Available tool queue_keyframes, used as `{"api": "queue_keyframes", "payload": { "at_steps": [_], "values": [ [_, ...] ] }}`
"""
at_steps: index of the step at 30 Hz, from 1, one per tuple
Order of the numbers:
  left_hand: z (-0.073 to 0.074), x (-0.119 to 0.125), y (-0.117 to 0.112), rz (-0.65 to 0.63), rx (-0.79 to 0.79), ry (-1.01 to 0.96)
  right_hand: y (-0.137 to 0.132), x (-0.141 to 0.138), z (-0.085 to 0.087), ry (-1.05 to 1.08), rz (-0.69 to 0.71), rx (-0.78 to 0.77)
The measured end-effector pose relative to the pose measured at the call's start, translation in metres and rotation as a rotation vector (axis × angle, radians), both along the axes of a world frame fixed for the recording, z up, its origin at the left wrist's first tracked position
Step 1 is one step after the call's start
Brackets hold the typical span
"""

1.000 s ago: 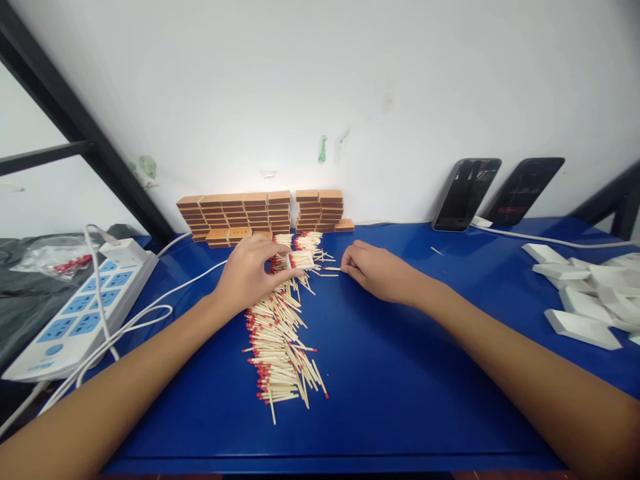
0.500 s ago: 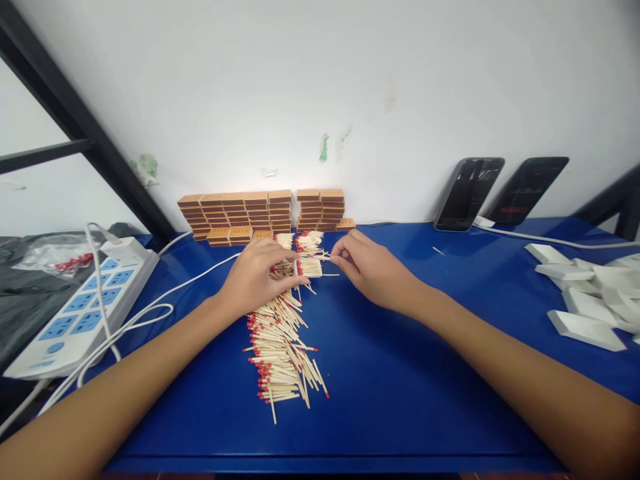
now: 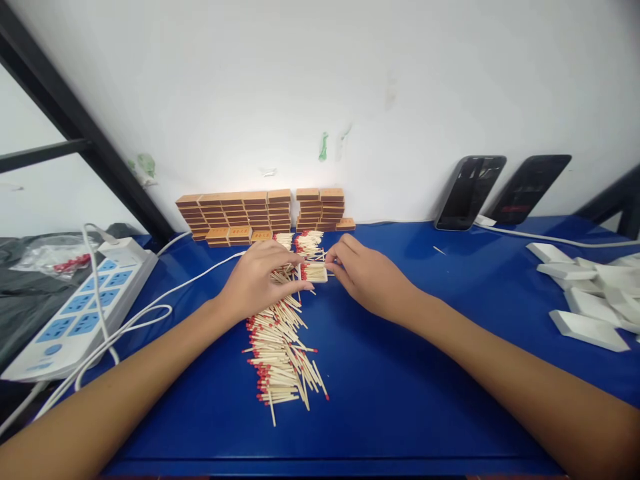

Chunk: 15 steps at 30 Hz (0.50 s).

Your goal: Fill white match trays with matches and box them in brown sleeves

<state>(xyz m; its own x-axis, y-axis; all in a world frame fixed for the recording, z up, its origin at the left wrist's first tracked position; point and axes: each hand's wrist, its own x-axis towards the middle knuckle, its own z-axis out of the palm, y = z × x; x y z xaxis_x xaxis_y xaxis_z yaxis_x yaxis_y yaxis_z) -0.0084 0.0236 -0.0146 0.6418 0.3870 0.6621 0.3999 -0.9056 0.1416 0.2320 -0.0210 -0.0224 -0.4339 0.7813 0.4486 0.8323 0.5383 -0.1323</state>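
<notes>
A long pile of red-tipped matches (image 3: pixel 280 347) runs down the middle of the blue table (image 3: pixel 400 373). At its far end sits a small white matchbox tray (image 3: pixel 314 272) filled with matches. My left hand (image 3: pixel 257 280) grips the tray's left end with thumb and fingers, resting over the pile. My right hand (image 3: pixel 367 273) pinches the tray's right end, fingers closed against it. Whether a loose match is in those fingers is hidden.
Stacks of tan matchboxes (image 3: pixel 260 213) line the wall behind. A white power strip (image 3: pixel 75 313) with cables lies at the left. Two dark phones (image 3: pixel 470 193) lean on the wall at the right. White box trays (image 3: pixel 590 293) are heaped at the right edge.
My right hand picked a loose match off the table, carried it left and came up against the tray's right end. My left hand stayed on the tray.
</notes>
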Motion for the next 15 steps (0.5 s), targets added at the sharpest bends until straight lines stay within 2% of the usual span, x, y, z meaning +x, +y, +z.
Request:
{"api": "queue_keyframes", "payload": {
  "at_steps": [8,15],
  "values": [
    [0.0006,0.0,0.0003,-0.009,0.001,-0.015,0.0002,-0.001,0.0002,-0.068,-0.002,0.064],
    [-0.0013,0.0011,-0.0019,-0.027,-0.026,0.0,-0.0049,-0.0052,0.0035,-0.11,0.003,0.033]
  ]
}}
